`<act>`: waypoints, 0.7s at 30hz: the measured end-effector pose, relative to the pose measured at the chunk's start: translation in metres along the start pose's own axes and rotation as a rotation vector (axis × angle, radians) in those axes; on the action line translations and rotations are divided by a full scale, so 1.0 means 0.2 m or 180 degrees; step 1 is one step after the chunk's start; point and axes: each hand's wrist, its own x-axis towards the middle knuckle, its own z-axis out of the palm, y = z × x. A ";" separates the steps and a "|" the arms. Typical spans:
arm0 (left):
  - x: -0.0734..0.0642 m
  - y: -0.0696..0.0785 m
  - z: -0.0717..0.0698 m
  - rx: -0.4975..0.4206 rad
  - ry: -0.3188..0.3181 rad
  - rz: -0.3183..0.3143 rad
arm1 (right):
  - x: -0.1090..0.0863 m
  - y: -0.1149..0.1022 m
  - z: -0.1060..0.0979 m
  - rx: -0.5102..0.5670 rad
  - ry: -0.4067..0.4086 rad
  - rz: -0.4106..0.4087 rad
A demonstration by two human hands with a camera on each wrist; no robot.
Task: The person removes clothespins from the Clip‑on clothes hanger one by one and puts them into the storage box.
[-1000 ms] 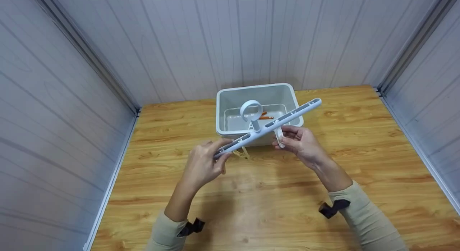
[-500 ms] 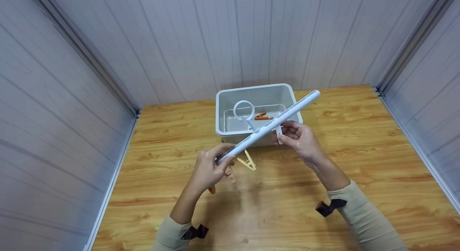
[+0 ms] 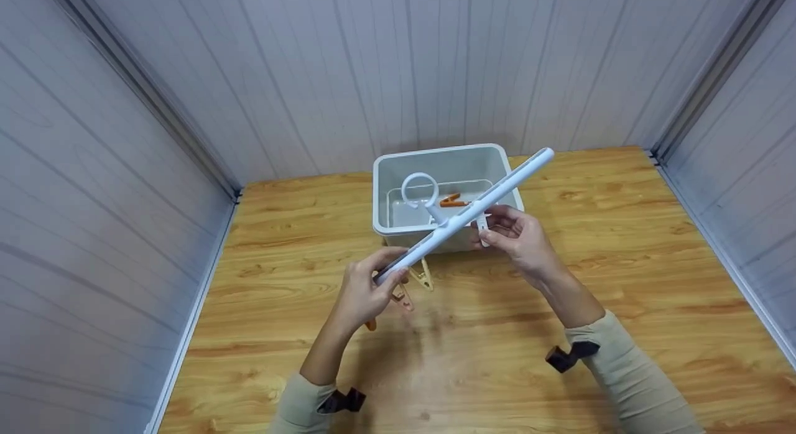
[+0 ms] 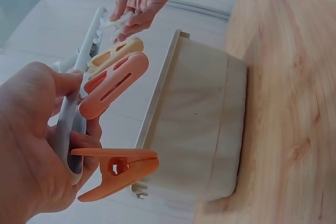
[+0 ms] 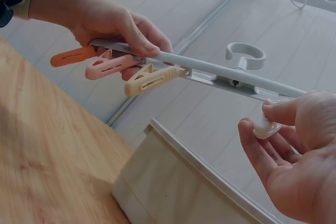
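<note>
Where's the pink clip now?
Left of centre in the right wrist view: the pink clip is on the hanger, between the orange clip and yellow clip, beside the left hand.

You see soft shadows on the table (image 3: 497, 372), with faint glare beside them. Your left wrist view looks slightly washed-out.

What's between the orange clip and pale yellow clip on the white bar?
The pink clip sits between the orange clip and the pale yellow clip along the white bar, per the right wrist view.
</note>
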 end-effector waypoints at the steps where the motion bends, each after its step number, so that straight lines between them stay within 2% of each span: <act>1: 0.00 0.00 0.00 -0.0037 -0.0002 -0.0005 | 0.00 0.00 0.00 0.0012 -0.0010 -0.0009; 13: -0.01 -0.01 -0.04 -0.0043 0.0067 -0.0075 | 0.00 -0.01 -0.04 0.0245 0.0039 0.0089; 21: -0.01 -0.02 -0.08 0.0004 0.0140 -0.0144 | 0.00 -0.04 -0.06 0.0202 0.0053 0.0124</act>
